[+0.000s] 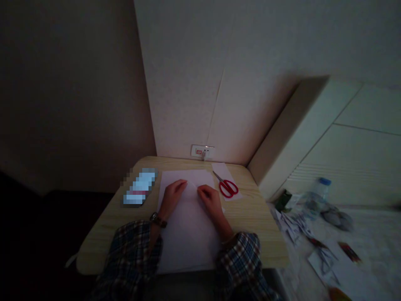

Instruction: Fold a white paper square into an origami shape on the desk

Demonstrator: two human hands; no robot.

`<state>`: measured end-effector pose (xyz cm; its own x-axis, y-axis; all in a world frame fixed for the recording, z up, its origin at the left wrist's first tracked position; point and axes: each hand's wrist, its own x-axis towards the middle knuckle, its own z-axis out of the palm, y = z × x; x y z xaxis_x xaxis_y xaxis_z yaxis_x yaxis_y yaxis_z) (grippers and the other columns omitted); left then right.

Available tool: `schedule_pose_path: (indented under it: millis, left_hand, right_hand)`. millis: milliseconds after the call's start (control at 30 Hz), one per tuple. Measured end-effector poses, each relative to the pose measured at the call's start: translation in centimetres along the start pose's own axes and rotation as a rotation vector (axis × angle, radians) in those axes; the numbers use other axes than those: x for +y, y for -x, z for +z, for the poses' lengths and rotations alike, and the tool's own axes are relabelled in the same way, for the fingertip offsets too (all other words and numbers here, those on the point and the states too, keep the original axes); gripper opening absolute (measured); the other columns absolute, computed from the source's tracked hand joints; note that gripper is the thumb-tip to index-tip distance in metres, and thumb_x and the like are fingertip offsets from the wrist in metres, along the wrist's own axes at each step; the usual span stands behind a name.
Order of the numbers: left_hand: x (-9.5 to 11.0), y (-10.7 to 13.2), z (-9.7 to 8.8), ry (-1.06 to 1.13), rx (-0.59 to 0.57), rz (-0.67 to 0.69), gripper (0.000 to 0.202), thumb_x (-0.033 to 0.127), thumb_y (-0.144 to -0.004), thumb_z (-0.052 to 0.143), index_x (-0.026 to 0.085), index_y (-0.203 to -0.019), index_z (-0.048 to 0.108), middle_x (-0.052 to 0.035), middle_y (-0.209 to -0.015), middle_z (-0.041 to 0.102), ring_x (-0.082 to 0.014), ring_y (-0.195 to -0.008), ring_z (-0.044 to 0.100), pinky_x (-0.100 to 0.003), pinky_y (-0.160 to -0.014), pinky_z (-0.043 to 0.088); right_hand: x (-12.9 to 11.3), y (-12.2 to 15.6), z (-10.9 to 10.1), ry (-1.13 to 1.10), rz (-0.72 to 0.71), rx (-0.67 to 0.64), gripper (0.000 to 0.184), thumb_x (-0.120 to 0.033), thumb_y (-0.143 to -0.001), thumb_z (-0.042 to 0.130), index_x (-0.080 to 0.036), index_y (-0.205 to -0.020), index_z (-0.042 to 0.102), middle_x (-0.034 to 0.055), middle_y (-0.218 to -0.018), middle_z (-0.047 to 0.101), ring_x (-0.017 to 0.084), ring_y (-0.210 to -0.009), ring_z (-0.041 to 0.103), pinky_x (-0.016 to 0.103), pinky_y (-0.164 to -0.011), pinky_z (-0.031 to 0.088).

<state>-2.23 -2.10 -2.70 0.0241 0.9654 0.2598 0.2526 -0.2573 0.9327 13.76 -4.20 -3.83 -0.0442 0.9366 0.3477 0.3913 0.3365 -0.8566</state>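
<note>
Over a large white sheet of paper [188, 246] on the small table, my two hands face each other with a narrow gap between them. My left hand [174, 194], a watch [158, 219] on its wrist, is closed in a pinch. The fingers of my right hand [209, 197] are curled and pinched too. A thin white piece of paper [191, 185] spans the fingertips; its outline blends into the sheet below. Right of my right hand, red-handled scissors [228, 188] lie on a smaller white paper piece [220, 168], blades pointing away.
A lit phone [140, 187], its screen blurred, lies at the table's [257, 238] left side. Behind it are the wall and a socket [203, 151] with a plug. To the right, a bed-like surface holds a blue-capped bottle [320, 192] and scattered papers [324, 263].
</note>
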Motion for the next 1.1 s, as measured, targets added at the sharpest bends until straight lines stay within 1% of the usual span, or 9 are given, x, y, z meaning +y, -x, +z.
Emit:
schedule_pose_path:
  millis: [167, 333, 533, 733, 800, 933, 1100]
  left_hand:
    - [0.08, 0.09, -0.03, -0.019, 0.004, 0.000, 0.027, 0.037, -0.076, 0.051, 0.014, -0.082, 0.065, -0.0063, -0.086, 0.069, -0.0198, -0.083, 0.061, -0.029, -0.077, 0.046]
    - [-0.04, 0.13, 0.02, -0.028, 0.014, 0.021, 0.026, 0.036, -0.077, 0.051, 0.015, -0.082, 0.066, -0.0056, -0.086, 0.070, -0.0195, -0.083, 0.061, -0.028, -0.078, 0.046]
    - [0.10, 0.25, 0.12, -0.014, -0.005, 0.020, 0.026, 0.037, -0.076, 0.052, 0.015, -0.080, 0.066, -0.0055, -0.085, 0.070, -0.0198, -0.082, 0.061, -0.028, -0.078, 0.046]
    - [0.27, 0.29, 0.12, -0.016, 0.001, 0.014, 0.024, 0.036, -0.076, 0.053, 0.017, -0.078, 0.066, -0.0043, -0.083, 0.070, -0.0197, -0.081, 0.061, -0.028, -0.077, 0.046]
    - [0.22, 0.28, 0.15, -0.019, -0.001, 0.013, 0.024, 0.036, -0.076, 0.052, 0.017, -0.079, 0.066, -0.0044, -0.083, 0.070, -0.0197, -0.081, 0.061, -0.028, -0.076, 0.046]
    - [0.20, 0.26, 0.24, -0.033, 0.009, 0.004, 0.025, 0.037, -0.075, 0.053, 0.016, -0.078, 0.066, -0.0052, -0.083, 0.070, -0.0199, -0.080, 0.062, -0.028, -0.075, 0.046]
    - [0.28, 0.37, 0.20, -0.069, 0.008, 0.038, 0.025, 0.036, -0.077, 0.050, 0.016, -0.080, 0.066, -0.0047, -0.082, 0.070, -0.0195, -0.080, 0.062, -0.027, -0.074, 0.046]
  right_hand:
    - [0.01, 0.02, 0.10, 0.001, 0.007, -0.015, 0.019, -0.029, -0.080, 0.048, -0.017, -0.074, 0.061, 0.0036, -0.074, 0.064, 0.016, -0.071, 0.057, 0.026, -0.065, 0.044]
    - [-0.14, 0.06, 0.28, 0.028, -0.001, -0.012, 0.018, -0.032, -0.082, 0.049, -0.018, -0.079, 0.059, 0.0026, -0.075, 0.062, 0.015, -0.071, 0.056, 0.025, -0.064, 0.043]
    - [-0.04, 0.04, 0.33, 0.016, 0.057, 0.047, 0.016, -0.033, -0.079, 0.053, -0.019, -0.071, 0.053, 0.0005, -0.067, 0.058, 0.014, -0.065, 0.053, 0.025, -0.061, 0.042]
    - [0.11, -0.07, 0.44, -0.030, 0.058, 0.078, 0.013, -0.032, -0.077, 0.055, -0.020, -0.080, 0.051, 0.0013, -0.075, 0.059, 0.015, -0.070, 0.056, 0.025, -0.063, 0.043]
    - [0.05, -0.09, 0.45, -0.027, 0.061, 0.064, 0.013, -0.032, -0.078, 0.055, -0.020, -0.080, 0.051, 0.0014, -0.074, 0.059, 0.015, -0.070, 0.056, 0.025, -0.063, 0.043]
    - [-0.09, -0.08, 0.41, 0.005, 0.075, -0.005, 0.015, -0.033, -0.080, 0.051, -0.020, -0.074, 0.052, 0.0001, -0.068, 0.058, 0.014, -0.062, 0.053, 0.024, -0.057, 0.041]
    - [-0.13, -0.04, 0.40, 0.015, 0.077, -0.008, 0.016, -0.034, -0.081, 0.051, -0.019, -0.075, 0.054, -0.0008, -0.067, 0.058, 0.013, -0.060, 0.052, 0.023, -0.055, 0.038]
